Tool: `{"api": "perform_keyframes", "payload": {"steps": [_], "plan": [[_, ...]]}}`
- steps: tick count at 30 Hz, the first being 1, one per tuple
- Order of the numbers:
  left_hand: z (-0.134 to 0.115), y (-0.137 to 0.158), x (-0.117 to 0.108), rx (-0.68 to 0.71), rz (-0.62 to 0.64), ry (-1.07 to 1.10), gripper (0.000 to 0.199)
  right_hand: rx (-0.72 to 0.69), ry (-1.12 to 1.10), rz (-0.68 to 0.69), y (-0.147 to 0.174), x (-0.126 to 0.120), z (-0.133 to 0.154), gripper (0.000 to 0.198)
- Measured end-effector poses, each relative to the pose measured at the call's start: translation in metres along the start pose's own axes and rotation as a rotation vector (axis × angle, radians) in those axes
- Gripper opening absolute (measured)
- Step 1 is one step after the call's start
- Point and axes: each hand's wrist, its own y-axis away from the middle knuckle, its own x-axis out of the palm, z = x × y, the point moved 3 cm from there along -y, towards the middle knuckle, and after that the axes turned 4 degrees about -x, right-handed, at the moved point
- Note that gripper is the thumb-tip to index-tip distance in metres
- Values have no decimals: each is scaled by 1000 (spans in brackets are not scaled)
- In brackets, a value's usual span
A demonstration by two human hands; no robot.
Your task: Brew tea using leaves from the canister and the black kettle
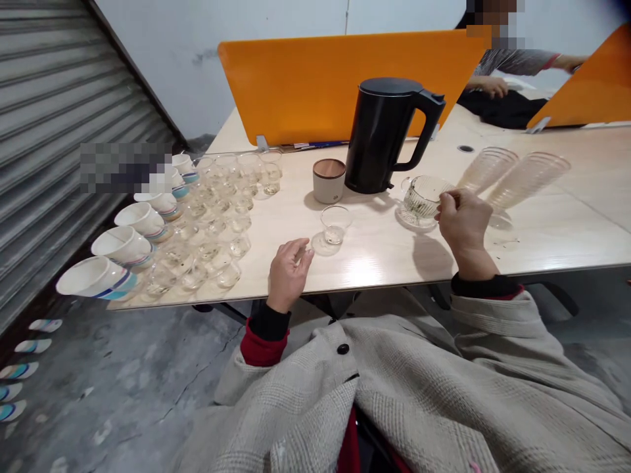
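Observation:
My left hand [288, 272] is beside a clear plastic cup [336, 225] near the table's front edge. Its fingers are loosely curled and apart, with nothing in them. At the right rim of a ribbed glass cup [422, 196], my right hand [463, 220] is closed in a pinch; what lies between its fingertips, if anything, is hidden. Green bits, like leaves, show inside the glass cup, which stands on a clear saucer [419, 222]. Two tilted stacks of clear plastic cups [530, 180] rest beyond my right hand.
Rows of clear cups [211, 226] with dark bits inside fill the table's left side, beside white paper cups [123, 246]. A black kettle [377, 135] and a lidded grey canister [329, 184] stand before an orange divider [296, 85]. Another person [513, 66] works behind it at right.

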Motion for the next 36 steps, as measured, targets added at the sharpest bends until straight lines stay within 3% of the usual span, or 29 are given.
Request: {"api": "perform_keyframes", "payload": {"steps": [2,5,8,10,13,14,17,22,31,36], "plan": [[0,0,0,1,0,0,29,12,34,-20,7,-12,2,28],[0,1,0,-4,9,-1,30,-38,98,-136,26,-39,13,54],[1,-1,2,-27,31,-18,34,-181,-27,-162,49,-44,33,52],[2,-3,4,-35,50,-53,40,-243,-199,28,62,-22,47,49],[3,-5,7,-10,75,-151,52,-279,-432,457,76,34,67,51],[3,-6,7,6,85,-186,53,-275,-466,540,79,50,72,51],[2,-7,10,53,116,-271,55,-300,-441,622,85,82,86,49],[-2,-6,13,85,181,-329,59,-341,-319,660,93,87,102,45],[-10,-5,9,48,253,-295,54,-354,-347,664,97,84,104,48],[-2,-6,7,31,206,-230,52,-318,-297,481,82,80,76,61]]}}
